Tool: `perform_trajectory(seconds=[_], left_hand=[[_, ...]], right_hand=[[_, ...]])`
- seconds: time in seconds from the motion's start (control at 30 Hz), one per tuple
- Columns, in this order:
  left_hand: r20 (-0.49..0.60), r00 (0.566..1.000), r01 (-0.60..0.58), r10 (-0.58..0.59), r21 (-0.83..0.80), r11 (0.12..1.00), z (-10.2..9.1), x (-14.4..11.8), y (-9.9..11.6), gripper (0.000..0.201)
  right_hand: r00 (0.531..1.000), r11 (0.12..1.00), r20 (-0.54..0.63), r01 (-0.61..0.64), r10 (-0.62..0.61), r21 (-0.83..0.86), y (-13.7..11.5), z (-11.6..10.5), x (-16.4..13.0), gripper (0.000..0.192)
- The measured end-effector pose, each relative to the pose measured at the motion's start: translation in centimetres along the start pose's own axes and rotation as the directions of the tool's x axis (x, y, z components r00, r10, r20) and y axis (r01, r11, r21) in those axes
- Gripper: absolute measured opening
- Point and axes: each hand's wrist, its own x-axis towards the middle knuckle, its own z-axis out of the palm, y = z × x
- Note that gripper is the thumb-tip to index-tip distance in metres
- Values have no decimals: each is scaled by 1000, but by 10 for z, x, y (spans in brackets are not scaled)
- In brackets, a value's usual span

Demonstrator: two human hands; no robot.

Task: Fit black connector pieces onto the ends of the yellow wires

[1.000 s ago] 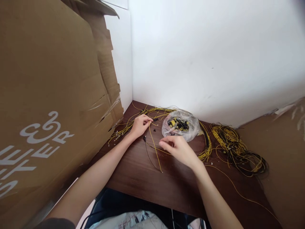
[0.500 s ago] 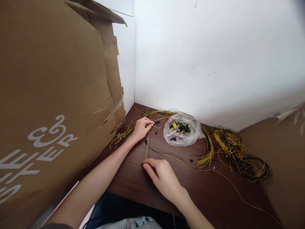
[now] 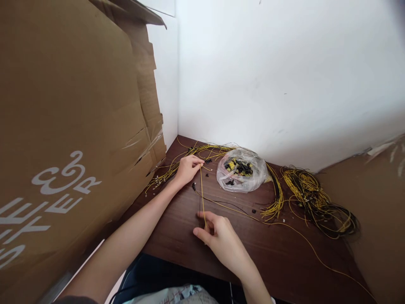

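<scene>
Far left, the cardboard (image 3: 63, 126) leans against the wall, its white lettering facing the camera. Next to its lower edge a spread of yellow wires (image 3: 164, 175) fans over the dark table (image 3: 240, 257). Now the left hand (image 3: 187, 169) — planted at the back just as it was 0.5 s ago, fingertips pressed together on the top end of 1 yellow wire (image 3: 201, 194). That wire runs straight down toward the camera, taut, off the tabletop, and here is the change: its lower end has swung a little right, so the line now stands nearly vertical instead of slanting left. Holding that lower end is the right hand (image 3: 218, 238), which has slid right and nearer the table's front edge since 0.5 s ago, thumb and forefinger pinching the wire, other fingers curled. A thin black wire (image 3: 221, 202) trails across the table beside it. Further right, the clear bag (image 3: 242, 171) of black and yellow bits sits where it was, untouched. Beyond it, a yellow bundle (image 3: 276, 202), then the yellow-and-black coil (image 3: 319, 202) at far right, well apart from both hands.
</scene>
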Motion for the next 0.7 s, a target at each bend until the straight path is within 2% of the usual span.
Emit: perform_trajectory(seconds=[0.1,0.23,0.37,0.7], left_hand=[[8,1000,-4,4,12,1000,0,0,0,15],[20,1000,-11,11,24,1000,-1,-1,0,15],[16,1000,-4,3,23,1000,-1,-1,1,15],[17,1000,-7,6,27,1000,-1,0,-1,13]], right_hand=[[998,998,29,56,-57,17,-10,1,-2,19],[981,981,-5,195,-195,14,-35,10,-5,18],[954,954,11,299,-299,16,-54,17,-8,14],[885,886,45,459,-463,68,-74,19,-23,15]])
